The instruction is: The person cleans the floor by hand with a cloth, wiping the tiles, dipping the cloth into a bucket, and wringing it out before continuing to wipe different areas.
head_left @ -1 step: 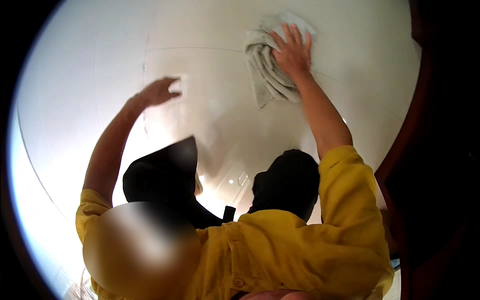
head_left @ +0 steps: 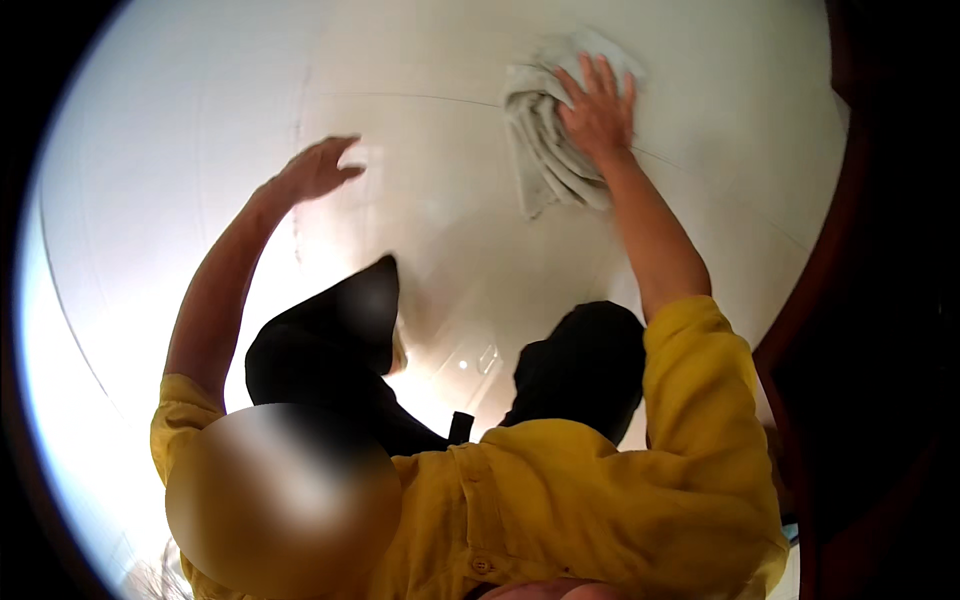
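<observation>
My right hand (head_left: 600, 115) lies flat with its fingers spread on a grey cloth (head_left: 548, 150), pressing it onto the pale tiled floor (head_left: 430, 190). The cloth is bunched into curved folds on the hand's left side, and a flatter part shows beyond the fingertips. Well to the left, my left hand (head_left: 322, 168) is over the floor with nothing in it. Its thumb stands apart from the fingers, so it is open. Whether this hand touches the floor I cannot tell.
My bent knees in black trousers (head_left: 575, 360) are between my arms. A dark, reddish-brown edge (head_left: 815, 270) borders the floor along the right. Thin joint lines cross the tiles, and bright light glares at the left. Something wiry (head_left: 160, 580) shows at the lower left.
The whole view has shifted slightly, with the cloth and my right hand a little further right in it. My left hand is a touch higher. Both hands keep their shape.
</observation>
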Action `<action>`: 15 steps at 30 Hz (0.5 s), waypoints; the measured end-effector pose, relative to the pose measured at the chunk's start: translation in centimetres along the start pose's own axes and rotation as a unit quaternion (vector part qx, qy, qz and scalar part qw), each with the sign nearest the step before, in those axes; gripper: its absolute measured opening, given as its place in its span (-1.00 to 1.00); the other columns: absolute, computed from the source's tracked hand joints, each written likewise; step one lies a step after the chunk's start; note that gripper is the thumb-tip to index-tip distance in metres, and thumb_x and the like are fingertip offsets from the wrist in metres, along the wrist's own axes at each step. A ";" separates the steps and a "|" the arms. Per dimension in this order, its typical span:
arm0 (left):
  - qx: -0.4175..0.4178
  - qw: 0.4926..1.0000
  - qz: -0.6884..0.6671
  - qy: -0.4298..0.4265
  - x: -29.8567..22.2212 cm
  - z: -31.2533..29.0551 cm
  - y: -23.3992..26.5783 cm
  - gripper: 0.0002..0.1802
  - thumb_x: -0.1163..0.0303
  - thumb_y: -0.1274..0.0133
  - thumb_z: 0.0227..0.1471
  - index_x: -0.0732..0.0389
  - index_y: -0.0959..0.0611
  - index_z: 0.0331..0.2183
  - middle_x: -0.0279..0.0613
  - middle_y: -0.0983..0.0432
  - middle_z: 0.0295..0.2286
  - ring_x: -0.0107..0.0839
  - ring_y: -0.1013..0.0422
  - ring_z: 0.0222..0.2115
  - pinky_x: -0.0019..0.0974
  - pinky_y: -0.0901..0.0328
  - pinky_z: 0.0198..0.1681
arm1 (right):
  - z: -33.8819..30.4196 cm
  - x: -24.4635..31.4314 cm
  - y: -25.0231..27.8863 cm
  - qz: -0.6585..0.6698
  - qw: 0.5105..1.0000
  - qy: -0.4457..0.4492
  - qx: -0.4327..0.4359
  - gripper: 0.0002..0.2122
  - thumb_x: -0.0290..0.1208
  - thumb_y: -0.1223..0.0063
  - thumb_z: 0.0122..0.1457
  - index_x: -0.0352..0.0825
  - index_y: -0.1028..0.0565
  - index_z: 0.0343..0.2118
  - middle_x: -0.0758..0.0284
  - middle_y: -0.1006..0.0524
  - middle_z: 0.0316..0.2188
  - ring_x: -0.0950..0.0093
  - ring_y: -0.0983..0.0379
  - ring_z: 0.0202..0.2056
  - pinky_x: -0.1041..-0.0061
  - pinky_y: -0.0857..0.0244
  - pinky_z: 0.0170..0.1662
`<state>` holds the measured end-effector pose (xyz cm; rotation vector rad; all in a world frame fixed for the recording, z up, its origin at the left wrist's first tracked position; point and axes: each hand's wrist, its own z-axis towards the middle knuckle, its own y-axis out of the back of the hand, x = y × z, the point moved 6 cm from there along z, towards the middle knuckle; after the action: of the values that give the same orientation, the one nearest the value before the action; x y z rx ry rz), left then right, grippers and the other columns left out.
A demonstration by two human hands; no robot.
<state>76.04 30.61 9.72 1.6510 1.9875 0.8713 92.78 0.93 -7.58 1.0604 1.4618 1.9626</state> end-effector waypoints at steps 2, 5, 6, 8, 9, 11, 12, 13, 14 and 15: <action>-0.032 0.997 -0.066 0.029 -0.5 -0.3 2.2 -0.40 0.12 0.02 0.09 0.17 -0.30 0.10 0.07 -0.29 0.03 -0.13 -0.31 -0.01 -0.20 -0.20 0.06 | 0.1 -0.1 -0.3 -0.002 1.000 -0.008 0.021 -0.51 -0.10 0.06 0.12 0.14 -0.22 0.15 0.43 -0.02 0.25 0.37 0.20 0.28 0.04 0.43 0.25; 0.058 0.981 -0.187 -0.003 -2.9 0.0 1.3 -0.44 0.12 0.03 0.09 0.17 -0.35 0.08 0.02 -0.38 -0.03 -0.17 -0.37 -0.07 -0.25 -0.26 0.00 | 0.4 -0.9 2.0 -0.034 0.998 -0.018 0.058 -0.47 -0.08 0.07 0.13 0.18 -0.14 0.19 0.45 0.06 0.27 0.39 0.22 0.28 0.04 0.44 0.25; 0.077 0.983 -0.164 -0.021 -4.2 -0.7 0.5 -0.45 0.13 0.04 0.10 0.18 -0.36 0.07 0.02 -0.39 -0.04 -0.17 -0.37 -0.07 -0.24 -0.26 0.00 | 0.5 -0.7 2.6 -0.037 0.997 -0.012 0.063 -0.47 -0.08 0.08 0.13 0.19 -0.13 0.19 0.45 0.08 0.28 0.39 0.23 0.28 0.05 0.45 0.25; 0.121 0.980 -0.137 -0.072 -5.5 -1.4 -3.7 -0.47 0.12 0.08 0.12 0.21 -0.37 0.05 0.02 -0.39 -0.05 -0.14 -0.37 -0.07 -0.22 -0.25 0.00 | 0.9 0.6 3.4 -0.035 0.996 0.007 0.078 -0.48 -0.06 0.11 0.16 0.20 -0.10 0.20 0.47 0.10 0.28 0.40 0.24 0.29 0.05 0.46 0.26; 0.147 0.975 -0.131 -0.107 -6.1 -0.9 -6.1 -0.47 0.11 0.10 0.13 0.22 -0.37 0.05 0.02 -0.39 -0.05 -0.12 -0.36 -0.07 -0.21 -0.24 0.00 | 1.0 0.9 3.8 -0.036 0.997 0.018 0.067 -0.48 -0.06 0.11 0.16 0.20 -0.11 0.20 0.47 0.09 0.28 0.41 0.24 0.29 0.05 0.45 0.26; 0.178 0.960 -0.139 -0.165 -9.3 0.4 -7.1 -0.46 0.10 0.14 0.14 0.26 -0.37 0.04 0.05 -0.40 -0.06 -0.06 -0.36 -0.08 -0.17 -0.23 0.01 | 0.7 0.7 4.8 -0.046 0.997 0.022 0.051 -0.48 -0.06 0.10 0.15 0.20 -0.12 0.19 0.47 0.08 0.28 0.42 0.22 0.28 0.05 0.44 0.26; 0.187 0.953 -0.163 -0.174 -10.8 1.4 -7.4 -0.45 0.10 0.17 0.15 0.29 -0.35 0.05 0.09 -0.41 -0.08 -0.06 -0.36 -0.08 -0.17 -0.23 0.00 | 0.6 0.4 4.8 -0.046 0.998 0.020 0.049 -0.48 -0.06 0.09 0.14 0.20 -0.13 0.19 0.47 0.06 0.28 0.42 0.21 0.28 0.04 0.42 0.26; 0.174 0.951 -0.184 -0.176 -11.9 2.3 -7.3 -0.45 0.10 0.16 0.15 0.29 -0.37 0.03 0.10 -0.43 -0.12 -0.09 -0.38 -0.11 -0.19 -0.24 -0.02 | 0.9 0.4 5.0 -0.041 0.998 0.021 0.044 -0.48 -0.05 0.08 0.14 0.20 -0.14 0.18 0.47 0.05 0.27 0.41 0.19 0.27 0.03 0.40 0.25; 0.161 0.949 -0.205 -0.177 -12.8 3.3 -7.2 -0.46 0.10 0.15 0.14 0.30 -0.39 0.02 0.10 -0.45 -0.15 -0.13 -0.39 -0.14 -0.20 -0.25 -0.05 | 1.0 0.7 5.2 -0.036 0.998 0.023 0.040 -0.48 -0.05 0.07 0.13 0.20 -0.15 0.18 0.46 0.04 0.27 0.41 0.17 0.27 0.03 0.39 0.25; 0.147 0.945 -0.227 -0.183 -13.8 4.4 -6.9 -0.47 0.10 0.14 0.14 0.31 -0.40 0.00 0.10 -0.47 -0.19 -0.17 -0.41 -0.17 -0.22 -0.26 -0.07 | 0.7 0.5 5.7 -0.046 0.998 -0.002 0.038 -0.48 -0.06 0.05 0.12 0.19 -0.16 0.17 0.46 0.02 0.26 0.40 0.16 0.26 0.02 0.38 0.24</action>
<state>76.96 17.32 0.71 1.2823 2.1595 0.0949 93.47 -0.14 -1.91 1.0100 1.5661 1.8538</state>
